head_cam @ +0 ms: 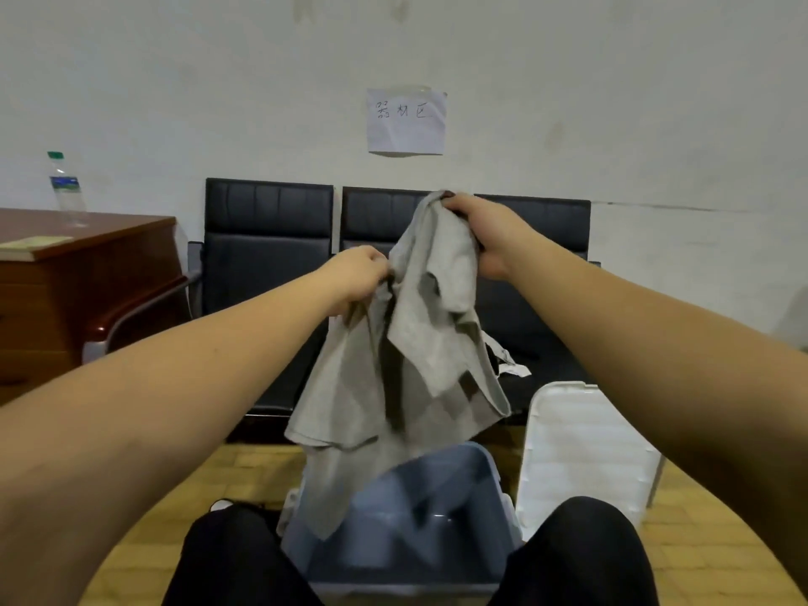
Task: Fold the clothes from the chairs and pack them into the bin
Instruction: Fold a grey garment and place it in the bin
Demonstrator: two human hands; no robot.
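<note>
Grey, crumpled cotton garment (406, 343) hangs at the centre of the frame, above the translucent blue plastic bin (393, 518) at the bottom centre. Right hand (476, 229) grips its top bunch with curled fingers, while left hand (358, 277) pinches an edge lower down, before the row of black padded chairs (271, 255).

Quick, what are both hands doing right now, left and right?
Left hand: closed, gripping the grey garment at its side.
Right hand: closed, holding the same garment bunched at the top.
</note>
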